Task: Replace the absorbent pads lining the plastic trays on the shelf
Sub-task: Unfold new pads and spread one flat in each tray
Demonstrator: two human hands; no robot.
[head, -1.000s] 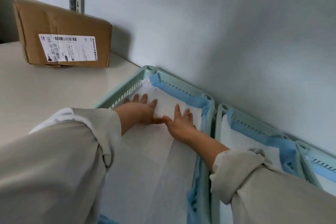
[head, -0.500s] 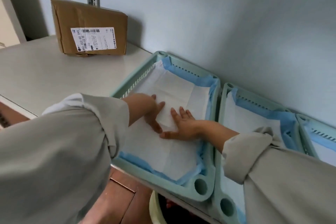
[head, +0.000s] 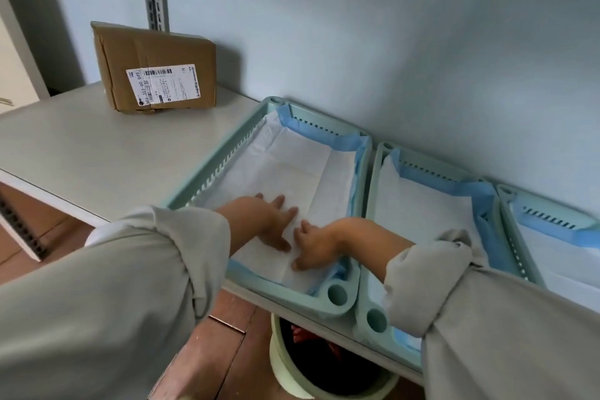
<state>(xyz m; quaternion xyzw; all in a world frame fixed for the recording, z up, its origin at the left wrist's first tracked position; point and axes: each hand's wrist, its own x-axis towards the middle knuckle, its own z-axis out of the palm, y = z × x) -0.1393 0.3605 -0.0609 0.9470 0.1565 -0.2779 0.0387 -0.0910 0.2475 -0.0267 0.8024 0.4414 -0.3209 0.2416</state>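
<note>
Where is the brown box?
In the head view, the box stands far left on the shelf by the wall, left of the trays.

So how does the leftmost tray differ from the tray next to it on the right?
Both hands, left hand and right hand, press flat on the pad in the leftmost tray; no hand touches the pad in the middle tray, though the right sleeve crosses it. The leftmost tray shows whole; the middle tray's near part is hidden. Both are pale green, slotted, and lined with a white pad edged in blue.
</note>
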